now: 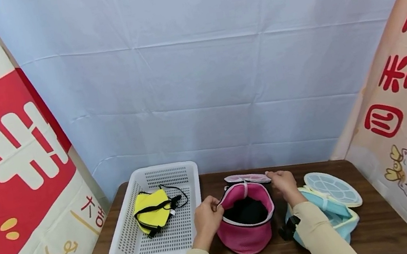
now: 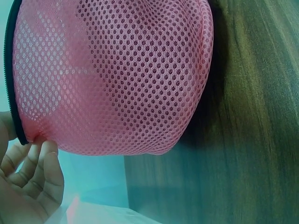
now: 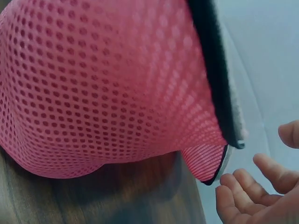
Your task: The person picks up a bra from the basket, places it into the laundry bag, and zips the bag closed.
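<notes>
A pink mesh laundry bag (image 1: pixel 245 237) stands upright on the table with its round zip-edged mouth facing up. Something black (image 1: pixel 246 211) lies inside. Its lid (image 1: pixel 247 178) is folded back behind the mouth. My left hand (image 1: pixel 208 218) pinches the rim at the left side; in the left wrist view, the thumb and fingers (image 2: pixel 52 170) meet at the black zip edge. By the lid's right end is my right hand (image 1: pixel 284 183). The right wrist view shows its fingers (image 3: pixel 243 186) loosely bent beside the lid's edge, the thumb apart; contact is unclear.
At the left stands a white plastic basket (image 1: pixel 126 245) with a yellow folded item (image 1: pixel 152 211) with black straps and cord in it. A light-blue mesh bag (image 1: pixel 341 227), its lid (image 1: pixel 333 188) folded back, sits at the right, partly behind my right forearm. A pale curtain hangs behind the table.
</notes>
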`<state>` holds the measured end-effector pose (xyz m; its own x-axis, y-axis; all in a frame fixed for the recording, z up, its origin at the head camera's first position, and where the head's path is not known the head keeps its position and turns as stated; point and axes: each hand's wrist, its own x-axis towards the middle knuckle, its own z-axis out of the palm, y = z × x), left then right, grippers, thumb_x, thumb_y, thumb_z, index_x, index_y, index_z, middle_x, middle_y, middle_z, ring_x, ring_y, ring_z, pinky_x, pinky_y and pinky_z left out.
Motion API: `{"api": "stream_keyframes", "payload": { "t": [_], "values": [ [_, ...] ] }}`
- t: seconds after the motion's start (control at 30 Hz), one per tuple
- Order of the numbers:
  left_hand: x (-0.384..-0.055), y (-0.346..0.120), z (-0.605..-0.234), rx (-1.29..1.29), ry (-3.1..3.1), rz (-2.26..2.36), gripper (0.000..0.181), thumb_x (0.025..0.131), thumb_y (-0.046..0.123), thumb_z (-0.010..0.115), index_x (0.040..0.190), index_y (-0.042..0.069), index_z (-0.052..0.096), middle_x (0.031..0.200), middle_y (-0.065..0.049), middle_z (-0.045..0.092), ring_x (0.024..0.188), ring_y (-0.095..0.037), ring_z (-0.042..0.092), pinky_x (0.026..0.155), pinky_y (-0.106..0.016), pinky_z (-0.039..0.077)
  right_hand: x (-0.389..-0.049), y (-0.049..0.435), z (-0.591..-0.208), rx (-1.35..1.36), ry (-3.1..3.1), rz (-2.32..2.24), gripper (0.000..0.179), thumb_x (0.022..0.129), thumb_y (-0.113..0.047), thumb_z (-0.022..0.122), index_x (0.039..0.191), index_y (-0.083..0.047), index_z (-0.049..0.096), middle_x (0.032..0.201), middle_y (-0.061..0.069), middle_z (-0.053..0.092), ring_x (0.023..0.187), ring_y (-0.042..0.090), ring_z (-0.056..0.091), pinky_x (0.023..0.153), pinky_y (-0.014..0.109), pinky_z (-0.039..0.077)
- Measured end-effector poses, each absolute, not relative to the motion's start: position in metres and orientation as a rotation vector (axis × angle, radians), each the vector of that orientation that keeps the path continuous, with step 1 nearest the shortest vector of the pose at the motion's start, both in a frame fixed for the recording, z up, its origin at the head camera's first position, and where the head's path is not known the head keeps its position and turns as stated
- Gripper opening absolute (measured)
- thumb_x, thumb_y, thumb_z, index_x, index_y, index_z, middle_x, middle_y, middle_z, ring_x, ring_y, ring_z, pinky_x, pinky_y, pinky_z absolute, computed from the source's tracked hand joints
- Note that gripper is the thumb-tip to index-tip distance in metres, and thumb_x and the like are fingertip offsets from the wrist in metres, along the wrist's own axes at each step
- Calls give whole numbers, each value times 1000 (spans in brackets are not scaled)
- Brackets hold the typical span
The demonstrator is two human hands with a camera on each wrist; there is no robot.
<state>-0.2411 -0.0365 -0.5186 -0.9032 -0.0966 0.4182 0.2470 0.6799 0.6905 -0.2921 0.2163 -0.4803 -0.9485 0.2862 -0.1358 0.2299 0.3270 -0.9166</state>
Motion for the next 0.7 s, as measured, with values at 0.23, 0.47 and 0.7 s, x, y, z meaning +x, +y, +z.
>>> {"api": "stream_keyframes", "payload": {
  "t": [0.23,0.47,0.7],
  "values": [
    [-240,-38,-521,-107,-2460,-1095,10,72,12,67,75,18,61,58,14,48,56,-9,49,49,-26,38,-303,216,-489,-590,-2438,1971,46,89,-26,55,120,7,48,104,21,51,79,27,54,66,42,51],
    [-240,-37,-519,-98,-2473,-1112,11,71,13,67,74,20,60,59,15,47,55,-8,48,49,-25,38,-310,215,-493,-681,-2360,2210,57,90,-23,53,135,5,32,106,25,42,60,18,52,55,31,49],
    [-240,-35,-518,-114,-2461,-1133,12,70,11,68,74,19,61,57,15,46,54,-7,46,48,-24,37,-319,218,-503,-683,-2294,2282,41,92,-16,50,126,3,38,71,6,54,51,12,51,48,26,45]
  ]
}}
